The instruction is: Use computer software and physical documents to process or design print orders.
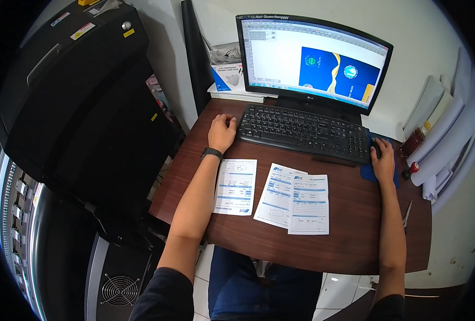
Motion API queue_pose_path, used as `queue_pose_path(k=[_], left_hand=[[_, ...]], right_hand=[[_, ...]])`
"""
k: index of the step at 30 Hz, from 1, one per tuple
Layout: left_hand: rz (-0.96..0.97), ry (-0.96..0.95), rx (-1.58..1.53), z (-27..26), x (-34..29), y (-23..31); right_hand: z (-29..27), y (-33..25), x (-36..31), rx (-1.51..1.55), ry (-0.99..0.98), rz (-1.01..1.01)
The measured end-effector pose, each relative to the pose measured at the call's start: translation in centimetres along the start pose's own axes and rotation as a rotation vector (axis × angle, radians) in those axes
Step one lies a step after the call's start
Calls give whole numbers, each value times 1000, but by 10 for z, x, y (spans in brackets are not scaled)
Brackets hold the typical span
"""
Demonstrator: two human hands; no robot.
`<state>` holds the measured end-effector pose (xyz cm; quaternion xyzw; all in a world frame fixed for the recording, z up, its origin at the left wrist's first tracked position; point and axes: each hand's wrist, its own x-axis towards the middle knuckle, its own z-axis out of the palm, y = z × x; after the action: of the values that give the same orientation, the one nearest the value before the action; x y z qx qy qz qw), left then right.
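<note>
Looming on the left is a big black machine, then the brown desk, with the monitor on its far side and white rolls crowding the right. The keyboard runs long axis left to right, blocking the mouse's left side. Paper slips lie nearer. Left hand is loosely curled just beside the keyboard's left end, can't tell if it's pinching anything. Right hand is the nearer one, cupped round the mouse just past the keyboard's right end.
</note>
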<state>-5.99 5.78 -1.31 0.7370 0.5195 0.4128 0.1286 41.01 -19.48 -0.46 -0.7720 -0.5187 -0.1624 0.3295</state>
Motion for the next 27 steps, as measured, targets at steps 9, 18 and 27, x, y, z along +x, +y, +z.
queue_pose_path(k=[9, 18, 27], left_hand=[[106, 73, 0, 6, 6, -26], [45, 16, -19, 7, 6, -15], [45, 17, -17, 5, 4, -11]], right_hand=[[11, 6, 2, 42, 43, -24], [4, 4, 1, 29, 36, 28], [3, 5, 0, 25, 26, 35]])
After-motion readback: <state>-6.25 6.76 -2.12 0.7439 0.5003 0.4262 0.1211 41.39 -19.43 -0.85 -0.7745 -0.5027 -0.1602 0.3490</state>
